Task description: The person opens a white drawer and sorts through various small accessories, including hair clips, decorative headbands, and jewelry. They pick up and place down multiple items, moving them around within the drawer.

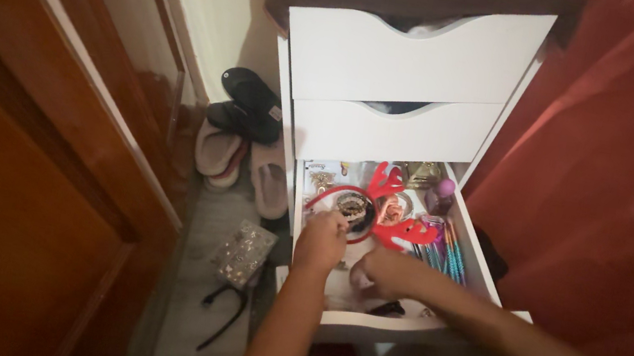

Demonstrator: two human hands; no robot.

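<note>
Narrow floor beside wooden door (18, 186); white drawer unit (416, 60), lowest drawer (479, 259) open. Left hand (320, 240) pinched on red antler headband (379, 207) inside drawer; right hand (382, 271) curled on drawer bottom, grip unclear. Teal makeup brushes (446, 258) alongside; slippers (246, 123) on floor.

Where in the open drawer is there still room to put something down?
The only bare patch is the pale drawer bottom near the front edge, between the left hand and right hand. Farther back it is crowded: the red antler headband, a round dish of trinkets, and teal brushes along the right wall.
</note>
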